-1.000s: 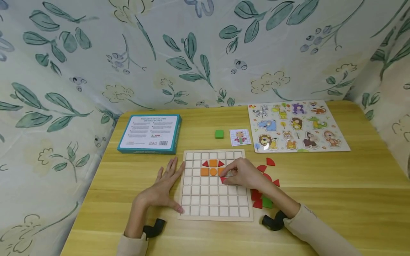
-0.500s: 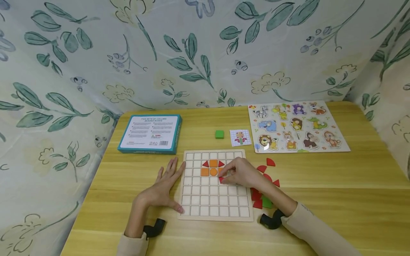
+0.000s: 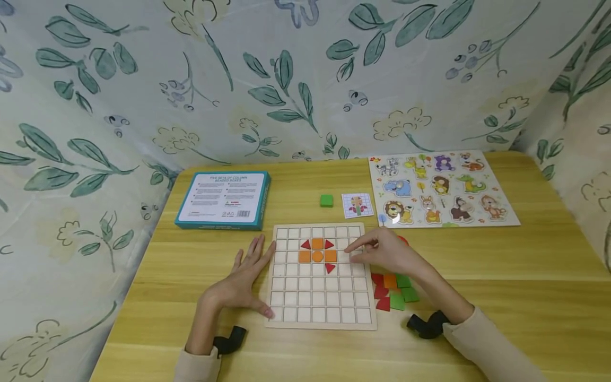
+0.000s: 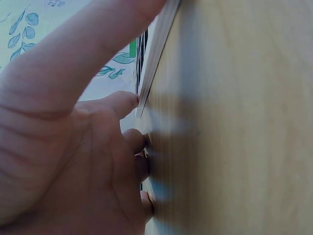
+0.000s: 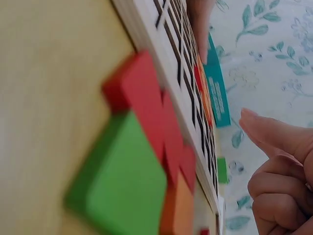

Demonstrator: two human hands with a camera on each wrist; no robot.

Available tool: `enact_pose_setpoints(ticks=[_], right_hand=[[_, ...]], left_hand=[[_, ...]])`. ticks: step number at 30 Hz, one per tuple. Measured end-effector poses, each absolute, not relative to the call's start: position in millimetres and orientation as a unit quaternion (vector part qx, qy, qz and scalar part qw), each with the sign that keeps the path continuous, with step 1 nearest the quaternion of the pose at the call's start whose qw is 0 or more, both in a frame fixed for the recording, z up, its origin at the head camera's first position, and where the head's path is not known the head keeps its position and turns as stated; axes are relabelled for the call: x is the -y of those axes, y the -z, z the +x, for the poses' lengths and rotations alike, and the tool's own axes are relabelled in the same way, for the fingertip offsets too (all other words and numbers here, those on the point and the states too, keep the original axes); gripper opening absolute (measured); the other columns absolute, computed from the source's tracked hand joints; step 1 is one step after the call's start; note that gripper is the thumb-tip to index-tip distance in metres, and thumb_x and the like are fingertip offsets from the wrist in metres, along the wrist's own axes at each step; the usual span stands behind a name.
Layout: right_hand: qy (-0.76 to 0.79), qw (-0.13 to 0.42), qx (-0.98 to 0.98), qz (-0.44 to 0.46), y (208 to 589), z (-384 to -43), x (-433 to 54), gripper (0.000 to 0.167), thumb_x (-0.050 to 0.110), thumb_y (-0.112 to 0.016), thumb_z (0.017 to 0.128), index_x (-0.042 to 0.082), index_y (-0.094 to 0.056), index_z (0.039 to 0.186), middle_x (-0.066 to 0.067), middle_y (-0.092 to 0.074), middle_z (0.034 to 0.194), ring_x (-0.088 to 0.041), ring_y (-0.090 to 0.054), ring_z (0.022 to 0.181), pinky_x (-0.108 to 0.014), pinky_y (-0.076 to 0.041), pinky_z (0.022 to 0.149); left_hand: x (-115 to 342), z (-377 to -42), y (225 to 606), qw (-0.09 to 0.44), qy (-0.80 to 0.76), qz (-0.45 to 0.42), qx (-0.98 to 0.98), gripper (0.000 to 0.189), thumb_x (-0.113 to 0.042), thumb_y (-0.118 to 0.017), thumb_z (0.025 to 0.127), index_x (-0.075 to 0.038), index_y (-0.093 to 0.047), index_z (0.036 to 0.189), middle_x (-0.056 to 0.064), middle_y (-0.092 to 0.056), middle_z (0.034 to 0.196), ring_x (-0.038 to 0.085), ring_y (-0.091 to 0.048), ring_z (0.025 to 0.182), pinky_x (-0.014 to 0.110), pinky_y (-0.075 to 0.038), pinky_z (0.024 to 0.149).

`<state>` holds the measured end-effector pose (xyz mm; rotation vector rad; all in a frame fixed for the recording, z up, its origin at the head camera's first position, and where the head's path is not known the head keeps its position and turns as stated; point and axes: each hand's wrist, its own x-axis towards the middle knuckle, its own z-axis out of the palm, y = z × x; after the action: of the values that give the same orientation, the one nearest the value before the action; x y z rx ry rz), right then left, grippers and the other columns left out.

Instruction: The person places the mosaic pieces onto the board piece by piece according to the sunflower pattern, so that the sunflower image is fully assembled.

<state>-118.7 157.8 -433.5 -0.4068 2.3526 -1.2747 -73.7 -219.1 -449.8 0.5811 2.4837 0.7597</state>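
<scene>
A pale wooden grid board (image 3: 320,301) lies in the middle of the table. My left hand (image 3: 238,284) rests at its left edge with fingers spread, thumb at the lower left corner and index fingertip higher up the side; the left wrist view shows fingertips against the edge. On the grid are orange squares (image 3: 304,257), an orange disc (image 3: 317,256), two red triangles (image 3: 306,244) in the row above, and a red piece (image 3: 330,268) below the right orange square. My right hand (image 3: 389,252) hovers over the board's right side, thumb and index finger apart, holding nothing.
Loose red, orange and green pieces (image 3: 396,302) lie right of the board, partly hidden by the right forearm. Behind the board are a green block (image 3: 326,200), a pattern card (image 3: 357,205), an animal puzzle (image 3: 441,185) and a teal-edged box (image 3: 224,199).
My right hand has let go of the red piece, which stays on the grid below the right orange square, and has drawn back to the right. The left hand has not moved.
</scene>
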Motion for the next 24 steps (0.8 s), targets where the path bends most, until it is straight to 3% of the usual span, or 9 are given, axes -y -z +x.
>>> enact_pose_setpoints(ticks=[11, 14, 20, 24], right_hand=[[0.426, 0.214, -0.873, -0.101, 434, -114, -225, 0.022, 0.023, -0.085, 0.086, 0.015, -0.082, 0.107, 0.003, -0.042, 0.062, -0.012, -0.038, 0.055, -0.023, -0.028, 0.049], [0.420, 0.240, -0.868, -0.110, 435, -112, -231, 0.027, 0.025, -0.089, 0.081, 0.015, -0.082, 0.106, 0.003, -0.037, 0.063, -0.012, -0.036, 0.057, -0.024, -0.027, 0.050], [0.413, 0.300, -0.852, -0.120, 439, -111, -229, 0.027, 0.023, -0.091, 0.078, 0.014, -0.081, 0.101, 0.002, -0.044, 0.065, -0.011, -0.040, 0.058, -0.021, -0.029, 0.051], [0.417, 0.281, -0.858, -0.102, 441, -111, -228, 0.022, 0.020, -0.089, 0.081, 0.012, -0.081, 0.100, 0.002, -0.046, 0.066, -0.013, -0.041, 0.059, -0.023, -0.029, 0.051]], left_hand=[[220, -74, 451, 0.238, -0.272, 0.212, -0.908, 0.152, -0.048, -0.099, 0.059, -0.015, 0.002, 0.168, 0.018, 0.023, 0.172, 0.039, 0.022, 0.160, 0.067, 0.013, 0.127], [220, -74, 451, 0.239, -0.272, 0.211, -0.908, 0.151, -0.048, -0.099, 0.059, -0.015, 0.002, 0.168, 0.018, 0.023, 0.172, 0.039, 0.022, 0.160, 0.066, 0.013, 0.127], [220, -73, 450, 0.237, -0.272, 0.214, -0.908, 0.151, -0.047, -0.098, 0.060, -0.013, 0.003, 0.167, 0.020, 0.024, 0.171, 0.041, 0.022, 0.159, 0.068, 0.014, 0.126], [219, -73, 449, 0.238, -0.275, 0.213, -0.907, 0.151, -0.046, -0.098, 0.060, -0.013, 0.002, 0.167, 0.020, 0.024, 0.171, 0.041, 0.023, 0.159, 0.067, 0.014, 0.126]])
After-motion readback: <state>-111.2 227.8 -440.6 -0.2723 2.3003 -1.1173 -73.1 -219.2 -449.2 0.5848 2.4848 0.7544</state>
